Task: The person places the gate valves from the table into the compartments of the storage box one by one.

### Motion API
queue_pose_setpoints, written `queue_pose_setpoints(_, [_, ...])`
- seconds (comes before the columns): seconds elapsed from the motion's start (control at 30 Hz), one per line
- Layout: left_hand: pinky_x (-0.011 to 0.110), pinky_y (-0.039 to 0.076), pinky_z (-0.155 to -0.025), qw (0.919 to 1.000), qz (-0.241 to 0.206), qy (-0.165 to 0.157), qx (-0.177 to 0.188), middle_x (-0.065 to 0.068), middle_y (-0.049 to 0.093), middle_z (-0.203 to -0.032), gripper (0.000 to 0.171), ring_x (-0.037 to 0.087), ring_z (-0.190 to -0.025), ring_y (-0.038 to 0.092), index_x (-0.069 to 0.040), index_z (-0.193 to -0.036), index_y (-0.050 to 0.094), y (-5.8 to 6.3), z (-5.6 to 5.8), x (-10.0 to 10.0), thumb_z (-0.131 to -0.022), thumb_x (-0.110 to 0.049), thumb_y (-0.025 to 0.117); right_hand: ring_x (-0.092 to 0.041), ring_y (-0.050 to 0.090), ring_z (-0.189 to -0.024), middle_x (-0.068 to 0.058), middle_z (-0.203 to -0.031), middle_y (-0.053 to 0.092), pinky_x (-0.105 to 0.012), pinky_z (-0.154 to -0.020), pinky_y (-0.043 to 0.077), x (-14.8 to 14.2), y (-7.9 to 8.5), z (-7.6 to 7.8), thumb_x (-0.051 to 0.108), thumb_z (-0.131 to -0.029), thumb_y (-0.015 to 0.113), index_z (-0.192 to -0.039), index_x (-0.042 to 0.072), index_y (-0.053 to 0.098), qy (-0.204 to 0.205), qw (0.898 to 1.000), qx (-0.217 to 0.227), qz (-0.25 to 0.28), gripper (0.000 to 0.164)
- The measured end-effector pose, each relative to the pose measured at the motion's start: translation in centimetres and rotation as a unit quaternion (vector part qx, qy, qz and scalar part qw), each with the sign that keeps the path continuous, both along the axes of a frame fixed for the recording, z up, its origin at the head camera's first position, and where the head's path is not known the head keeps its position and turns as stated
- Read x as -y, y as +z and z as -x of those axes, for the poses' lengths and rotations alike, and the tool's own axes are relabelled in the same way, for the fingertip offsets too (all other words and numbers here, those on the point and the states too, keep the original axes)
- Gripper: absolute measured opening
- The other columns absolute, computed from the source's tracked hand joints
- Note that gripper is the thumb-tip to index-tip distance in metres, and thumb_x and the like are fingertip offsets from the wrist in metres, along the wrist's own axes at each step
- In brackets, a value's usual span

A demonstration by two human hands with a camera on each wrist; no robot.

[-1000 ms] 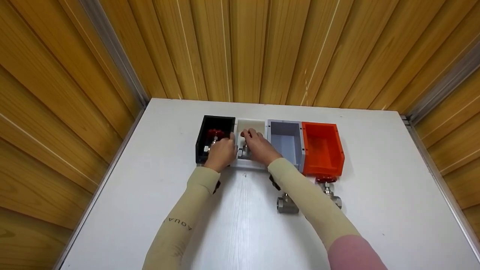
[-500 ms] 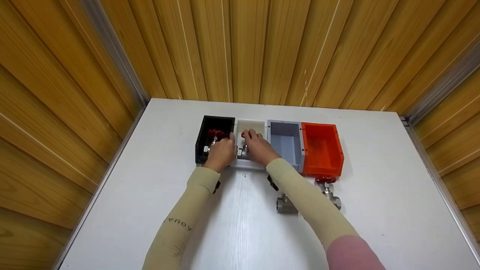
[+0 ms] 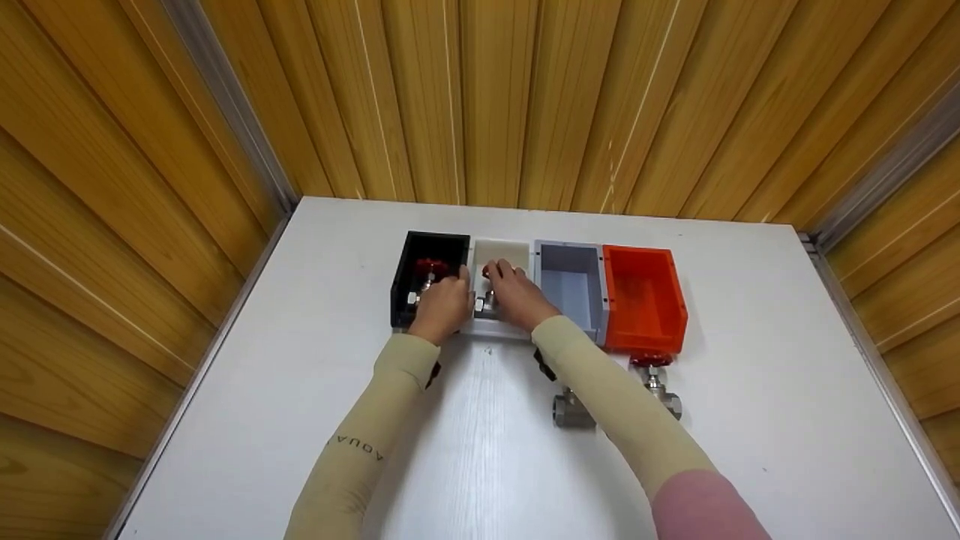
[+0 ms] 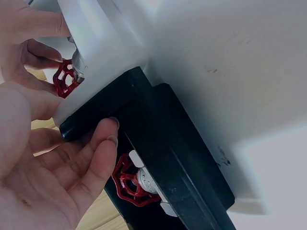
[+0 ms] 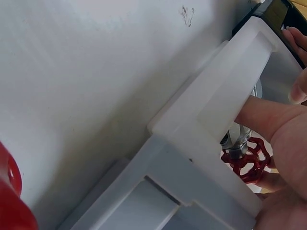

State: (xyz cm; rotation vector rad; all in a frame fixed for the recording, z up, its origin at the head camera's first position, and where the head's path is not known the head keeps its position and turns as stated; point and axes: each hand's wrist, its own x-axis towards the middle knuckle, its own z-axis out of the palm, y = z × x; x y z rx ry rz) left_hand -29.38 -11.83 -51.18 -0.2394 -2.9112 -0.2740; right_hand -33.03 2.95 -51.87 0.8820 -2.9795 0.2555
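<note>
Inside the white bin (image 3: pixel 501 328), my right hand (image 3: pixel 521 294) holds a gate valve (image 5: pixel 236 140) with a red handwheel. In the right wrist view its thumb lies along the metal body and other fingers are behind the wheel. My left hand (image 3: pixel 444 304) is at the adjoining walls of the white bin and the black bin (image 4: pixel 158 124), gripping them with fingertips inside the black one. A second gate valve (image 4: pixel 128 184) stands in the black bin, its red wheel upward in the head view, partly hidden by the left hand.
A grey bin (image 3: pixel 568 244) and an orange bin (image 3: pixel 646 345) continue the row to the right. In front of them two more valves lie on the white table (image 3: pixel 225 405): one valve (image 3: pixel 574 411) partly under the right forearm, another valve (image 3: pixel 654 379) beside it. Wood-patterned walls (image 3: pixel 495 105) enclose the table.
The right hand and forearm have shifted very slightly left. Both hands keep their places at the bins, and the valves look unmoved.
</note>
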Motion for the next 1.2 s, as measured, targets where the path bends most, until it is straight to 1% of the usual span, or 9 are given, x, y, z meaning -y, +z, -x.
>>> queue_pose_setpoints(0.1, [0.044,0.051,-0.055,1.0,0.003,-0.002,-0.005,0.016,0.067,-0.085,0.051,0.032,-0.065,0.064,0.002,-0.128,0.048,0.01,-0.05,-0.02,-0.086,-0.023,0.059,-0.034,0.052,-0.105,-0.015,-0.129,0.044,-0.043,-0.084,0.049,-0.01,0.02,-0.01,0.007,-0.082,0.062,-0.134,0.004,0.037,0.002,1.0,0.004,0.008,0.058])
queue_pose_setpoints(0.23, [0.044,0.05,-0.054,0.9997,0.008,-0.004,-0.021,0.016,0.067,-0.082,0.049,0.031,-0.064,0.064,0.003,-0.126,0.051,-0.02,-0.15,-0.03,-0.085,-0.021,0.061,-0.033,0.052,-0.106,-0.015,-0.128,0.045,-0.043,-0.085,0.048,-0.08,-0.05,-0.01,0.007,-0.083,0.061,-0.131,0.003,0.042,0.011,1.0,-0.002,0.02,0.052])
queue_pose_setpoints(0.33, [0.044,0.05,-0.054,0.9997,0.007,-0.003,-0.025,0.016,0.067,-0.081,0.048,0.032,-0.063,0.064,0.003,-0.124,0.052,-0.04,-0.2,-0.06,-0.084,-0.021,0.061,-0.033,0.051,-0.107,-0.015,-0.129,0.045,-0.042,-0.086,0.048,-0.12,-0.1,-0.02,0.007,-0.083,0.061,-0.132,0.003,0.042,0.013,1.0,-0.001,0.023,0.052])
queue_pose_setpoints(0.57, [0.044,0.051,-0.055,0.9998,0.008,0.0,-0.019,0.015,0.068,-0.083,0.048,0.032,-0.064,0.064,0.002,-0.125,0.051,0.03,-0.16,-0.09,-0.084,-0.021,0.061,-0.033,0.048,-0.115,-0.016,-0.134,0.042,-0.043,-0.092,0.044,-0.13,-0.04,-0.09,0.008,-0.081,0.063,-0.135,0.004,0.039,0.009,0.999,0.02,0.031,0.059])
queue_pose_setpoints(0.7, [0.045,0.051,-0.055,0.9998,0.006,-0.004,-0.016,0.016,0.067,-0.082,0.048,0.032,-0.064,0.064,0.003,-0.126,0.05,-0.04,-0.14,-0.06,-0.085,-0.02,0.06,-0.034,0.047,-0.117,-0.017,-0.134,0.041,-0.044,-0.093,0.044,-0.25,-0.03,-0.15,0.006,-0.08,0.064,-0.135,0.004,0.039,0.018,0.999,0.017,0.037,0.06])
queue_pose_setpoints(0.93, [0.045,0.051,-0.056,1.0,0.002,0.0,0.008,0.017,0.067,-0.085,0.05,0.032,-0.065,0.064,0.003,-0.129,0.047,-0.03,0.01,0.01,-0.086,-0.022,0.058,-0.033,0.047,-0.118,-0.019,-0.131,0.042,-0.042,-0.096,0.043,-0.54,0.13,-0.21,0.004,-0.081,0.062,-0.133,0.005,0.041,0.033,0.999,0.01,0.041,0.056])
queue_pose_setpoints(1.1, [0.044,0.051,-0.057,0.9999,0.006,0.001,0.011,0.016,0.067,-0.086,0.051,0.031,-0.066,0.064,0.002,-0.129,0.047,0.0,0.03,0.04,-0.087,-0.023,0.057,-0.031,0.048,-0.116,-0.017,-0.13,0.041,-0.041,-0.094,0.044,-0.76,0.54,-0.32,0.006,-0.079,0.066,-0.135,0.004,0.04,0.036,0.997,0.03,0.055,0.062])
queue_pose_setpoints(1.2, [0.045,0.051,-0.057,0.9999,-0.001,-0.001,0.013,0.016,0.067,-0.087,0.05,0.032,-0.067,0.064,0.002,-0.129,0.048,0.11,-0.05,0.06,-0.087,-0.022,0.058,-0.032,0.046,-0.119,-0.017,-0.134,0.038,-0.041,-0.095,0.043,-0.93,0.74,-0.44,0.007,-0.078,0.068,-0.137,0.004,0.037,0.035,0.996,0.047,0.064,0.067])
